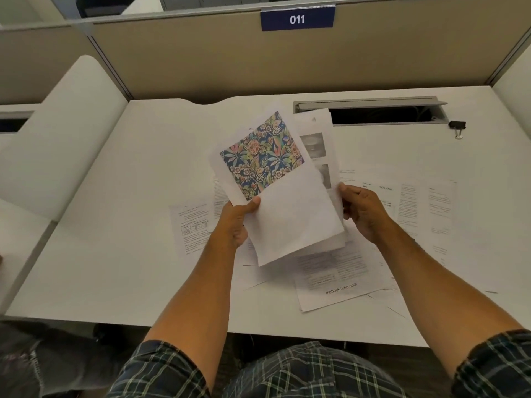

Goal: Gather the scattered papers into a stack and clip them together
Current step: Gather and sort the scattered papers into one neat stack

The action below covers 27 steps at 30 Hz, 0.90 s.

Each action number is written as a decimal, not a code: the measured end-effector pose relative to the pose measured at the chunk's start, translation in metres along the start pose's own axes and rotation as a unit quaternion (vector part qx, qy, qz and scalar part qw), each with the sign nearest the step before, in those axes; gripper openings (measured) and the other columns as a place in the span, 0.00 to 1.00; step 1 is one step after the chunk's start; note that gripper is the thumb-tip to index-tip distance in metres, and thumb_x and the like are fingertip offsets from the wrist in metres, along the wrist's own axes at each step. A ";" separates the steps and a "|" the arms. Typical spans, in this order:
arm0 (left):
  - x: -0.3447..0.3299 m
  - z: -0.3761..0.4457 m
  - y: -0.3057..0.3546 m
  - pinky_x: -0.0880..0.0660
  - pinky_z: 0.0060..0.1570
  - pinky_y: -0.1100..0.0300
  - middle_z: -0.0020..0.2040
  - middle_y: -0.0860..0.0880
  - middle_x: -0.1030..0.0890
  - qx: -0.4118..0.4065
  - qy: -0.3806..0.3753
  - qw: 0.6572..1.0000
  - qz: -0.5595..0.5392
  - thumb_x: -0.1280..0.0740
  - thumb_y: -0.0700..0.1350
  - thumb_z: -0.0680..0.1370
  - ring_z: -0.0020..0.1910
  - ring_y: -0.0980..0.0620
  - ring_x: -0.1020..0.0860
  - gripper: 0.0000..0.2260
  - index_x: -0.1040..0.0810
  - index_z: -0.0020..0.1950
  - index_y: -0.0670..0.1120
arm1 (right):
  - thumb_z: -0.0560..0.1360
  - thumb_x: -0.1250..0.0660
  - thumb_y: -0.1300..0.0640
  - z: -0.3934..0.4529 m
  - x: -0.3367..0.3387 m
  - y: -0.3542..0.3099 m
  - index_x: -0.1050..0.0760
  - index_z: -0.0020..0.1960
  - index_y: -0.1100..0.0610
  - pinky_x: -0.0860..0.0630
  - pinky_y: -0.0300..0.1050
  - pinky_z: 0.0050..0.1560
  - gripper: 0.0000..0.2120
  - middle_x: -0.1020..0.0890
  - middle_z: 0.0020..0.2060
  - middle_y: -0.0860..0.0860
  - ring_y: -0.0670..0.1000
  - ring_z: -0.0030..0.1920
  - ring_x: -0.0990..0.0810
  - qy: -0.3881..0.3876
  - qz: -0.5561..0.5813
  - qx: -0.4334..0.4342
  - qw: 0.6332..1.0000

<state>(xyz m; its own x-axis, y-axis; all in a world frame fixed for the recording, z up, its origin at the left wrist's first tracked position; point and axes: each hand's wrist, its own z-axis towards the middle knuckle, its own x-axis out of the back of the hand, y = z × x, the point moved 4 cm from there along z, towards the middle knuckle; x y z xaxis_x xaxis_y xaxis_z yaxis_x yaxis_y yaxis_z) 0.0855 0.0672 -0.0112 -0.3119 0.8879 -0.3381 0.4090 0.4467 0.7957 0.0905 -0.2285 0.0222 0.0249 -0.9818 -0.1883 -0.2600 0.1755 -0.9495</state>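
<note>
I hold a small bundle of papers (290,222) above the white desk (120,254). Its top sheet carries a colourful floral print. My left hand (235,219) grips the bundle's left edge, thumb on top. My right hand (363,212) grips the right edge, where a sheet with grey photos (316,139) sticks out behind. Several printed sheets lie scattered on the desk: one at the left (191,228), one reading "mebooksfree.com" below the bundle (339,282), and others at the right (425,208). A black binder clip (457,127) lies at the far right, away from both hands.
An open cable slot with a raised grey lid (373,109) runs along the desk's back edge. Beige partition walls (258,61) close off the back, with a blue "011" sign (297,19). A white side panel (66,133) stands at the left.
</note>
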 end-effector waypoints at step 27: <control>-0.036 -0.015 -0.030 0.23 0.64 0.44 0.60 0.40 0.16 0.063 -0.059 0.996 -0.024 0.21 0.38 0.68 0.59 0.41 0.19 0.25 0.19 0.65 0.38 | 0.54 0.13 0.42 0.000 -0.031 -0.009 0.17 0.39 0.56 0.33 0.36 0.28 0.25 0.23 0.27 0.48 0.44 0.25 0.28 -0.073 0.203 -0.002 0.977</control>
<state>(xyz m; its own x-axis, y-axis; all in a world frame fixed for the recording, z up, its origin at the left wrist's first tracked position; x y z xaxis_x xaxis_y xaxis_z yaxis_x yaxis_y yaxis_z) 0.0711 0.0198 -0.0153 -0.2330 0.8691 -0.4364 0.5029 0.4918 0.7108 0.0917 -0.1996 0.0372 0.0556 -0.8112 -0.5821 -0.2808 0.5467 -0.7888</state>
